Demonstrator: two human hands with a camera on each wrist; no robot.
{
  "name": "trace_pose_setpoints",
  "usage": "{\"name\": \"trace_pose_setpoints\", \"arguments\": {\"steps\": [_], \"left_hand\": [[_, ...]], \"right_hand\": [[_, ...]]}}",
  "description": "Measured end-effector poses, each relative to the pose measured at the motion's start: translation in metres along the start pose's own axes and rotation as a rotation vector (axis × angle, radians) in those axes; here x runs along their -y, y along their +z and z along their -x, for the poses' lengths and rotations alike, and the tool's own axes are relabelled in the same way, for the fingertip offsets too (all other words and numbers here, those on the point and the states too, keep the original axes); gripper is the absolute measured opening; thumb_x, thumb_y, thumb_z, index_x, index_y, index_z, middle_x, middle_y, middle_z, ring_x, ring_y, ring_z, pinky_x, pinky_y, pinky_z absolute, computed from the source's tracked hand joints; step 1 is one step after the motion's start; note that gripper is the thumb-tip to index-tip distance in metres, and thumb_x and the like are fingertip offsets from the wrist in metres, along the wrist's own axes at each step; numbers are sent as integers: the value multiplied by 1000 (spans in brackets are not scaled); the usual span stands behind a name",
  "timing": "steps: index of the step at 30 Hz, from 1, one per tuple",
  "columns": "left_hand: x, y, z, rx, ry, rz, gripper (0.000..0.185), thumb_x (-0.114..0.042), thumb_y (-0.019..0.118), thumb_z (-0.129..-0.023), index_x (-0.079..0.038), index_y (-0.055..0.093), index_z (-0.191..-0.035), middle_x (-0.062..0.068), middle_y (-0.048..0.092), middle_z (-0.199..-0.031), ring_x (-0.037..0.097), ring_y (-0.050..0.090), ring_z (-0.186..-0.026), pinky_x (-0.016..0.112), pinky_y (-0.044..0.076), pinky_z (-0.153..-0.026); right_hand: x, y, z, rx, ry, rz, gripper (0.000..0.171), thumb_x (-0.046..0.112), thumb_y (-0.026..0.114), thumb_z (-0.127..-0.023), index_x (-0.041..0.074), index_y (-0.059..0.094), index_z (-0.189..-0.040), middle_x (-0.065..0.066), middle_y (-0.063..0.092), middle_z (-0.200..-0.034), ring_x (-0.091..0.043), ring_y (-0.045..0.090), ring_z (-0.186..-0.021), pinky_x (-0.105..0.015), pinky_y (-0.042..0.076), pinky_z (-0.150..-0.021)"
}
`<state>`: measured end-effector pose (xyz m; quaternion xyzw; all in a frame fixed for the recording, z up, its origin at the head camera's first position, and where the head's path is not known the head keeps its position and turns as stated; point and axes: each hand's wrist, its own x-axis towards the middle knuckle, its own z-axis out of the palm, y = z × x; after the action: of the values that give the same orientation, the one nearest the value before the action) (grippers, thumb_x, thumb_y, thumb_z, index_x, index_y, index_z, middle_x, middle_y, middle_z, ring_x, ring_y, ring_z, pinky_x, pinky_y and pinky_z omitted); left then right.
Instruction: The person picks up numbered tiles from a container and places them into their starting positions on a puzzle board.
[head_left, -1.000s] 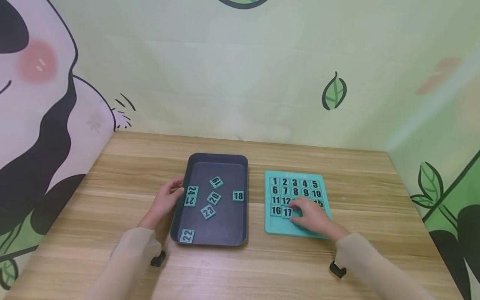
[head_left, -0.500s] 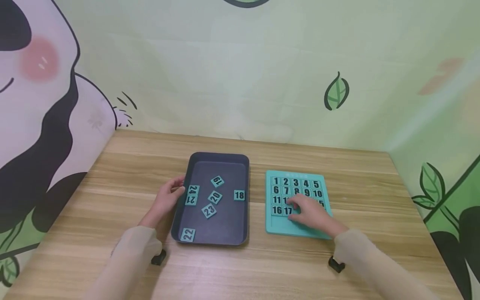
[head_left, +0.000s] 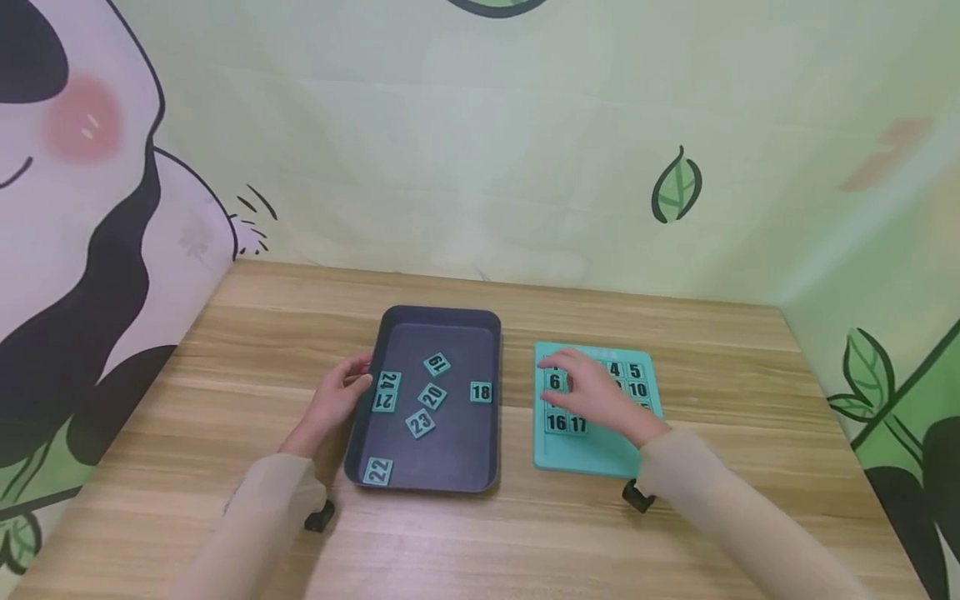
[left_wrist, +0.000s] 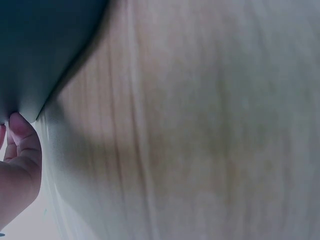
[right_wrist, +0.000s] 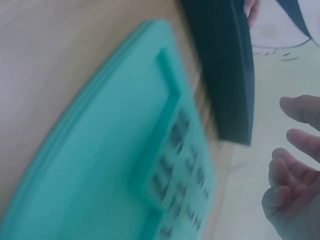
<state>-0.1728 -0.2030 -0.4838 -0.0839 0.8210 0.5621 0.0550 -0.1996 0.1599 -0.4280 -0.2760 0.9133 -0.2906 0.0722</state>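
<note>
My left hand (head_left: 339,402) rests against the outer left side of a dark blue tray (head_left: 457,458), fingertips and thumb at its wall. In the left wrist view, that thumb (left_wrist: 22,131) meets the tray's outer wall. My right hand (head_left: 596,392) hovers over a turquoise number board (head_left: 558,454), fingers spread and nothing between them. Beneath it, number tiles sit in rows; 16 (head_left: 557,422) and 17 (head_left: 577,424) are in the lowest row, and the hand hides several others. Loose in the tray lie tiles including 18 (head_left: 481,392), 20 (head_left: 432,396) and 22 (head_left: 378,472).
More tiles lie in the tray: 19 (head_left: 437,363), 23 (head_left: 421,423), and 24 (head_left: 389,381) against 21 (head_left: 385,402) by the left wall. Tray and board stand side by side on a wooden table (head_left: 450,550), with a printed wall cloth (head_left: 465,167) behind.
My right hand has left the spot around tile 17 and moved left and up across the board, its fingers now spread. The left hand stays at the tray's side.
</note>
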Motion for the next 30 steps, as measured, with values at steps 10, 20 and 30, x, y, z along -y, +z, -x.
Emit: {"name": "trace_pose_setpoints", "arguments": {"steps": [10, 20, 30], "left_hand": [[0, 0, 0, 3, -7, -8, 41, -12, 41, -92, -4, 37, -132, 20, 42, -129, 36, 38, -121, 46, 34, -100], [1, 0, -1, -2, -10, -6, 40, -12, 41, -92, -5, 37, -131, 19, 42, -129, 36, 39, -121, 46, 34, -100], [1, 1, -1, 0, -21, -8, 41, -13, 40, -92, -5, 37, -132, 18, 42, -129, 35, 38, -121, 46, 34, -101]], "right_hand": [[28, 27, -33, 55, -50, -28, 50, 25, 66, -77, 8, 51, -121, -11, 50, -122, -19, 55, -87, -33, 49, -76], [39, 47, -58, 208, 24, 106, 57, 25, 69, -74, 10, 49, -124, -10, 49, -124, -22, 49, -112, -35, 43, -93], [42, 55, -70, 284, 62, 260, 52, 25, 69, -74, 12, 52, -121, -7, 55, -116, -19, 55, -101, -32, 47, -85]]}}
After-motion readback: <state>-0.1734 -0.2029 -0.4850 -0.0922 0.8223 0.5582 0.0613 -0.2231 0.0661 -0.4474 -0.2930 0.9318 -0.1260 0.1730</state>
